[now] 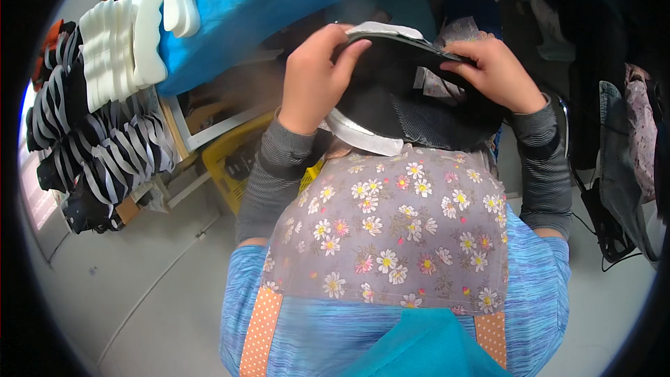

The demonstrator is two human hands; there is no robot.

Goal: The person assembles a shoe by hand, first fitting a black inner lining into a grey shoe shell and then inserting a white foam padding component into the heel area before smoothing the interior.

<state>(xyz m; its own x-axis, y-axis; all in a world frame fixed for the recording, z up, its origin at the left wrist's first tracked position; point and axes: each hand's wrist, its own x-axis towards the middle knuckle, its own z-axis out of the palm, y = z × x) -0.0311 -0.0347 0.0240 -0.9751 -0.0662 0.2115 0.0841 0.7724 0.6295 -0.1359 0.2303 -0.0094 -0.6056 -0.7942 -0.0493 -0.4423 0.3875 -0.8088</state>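
Grip: the left hand [317,80] and the right hand [494,70] are apart, each pinching the far rim of one black piece [373,84], thumb against fingers
Black piece: stretched between the hands and sagging toward the wearer; a mesh panel [417,119] shows on its inner side; an upper white strip [384,29] lines the rim just beside the left hand; a lower white strip [364,134] curves along the near edge below that hand
Worktop: a blue-covered worktop [230,21] stands beyond and left of the hands; white wavy-edged pads [112,49] stand at its left end, well apart from the left hand
Left side: bundled black-and-white pieces [98,160] farther out than the pads; a yellow basket [222,167] near the left forearm, partly hidden by it
Right side: a pink-patterned cloth [641,132] hangs well right of the right hand
In the way: the black piece covers the top of the flowered apron [391,237] and hides much of what lies behind it
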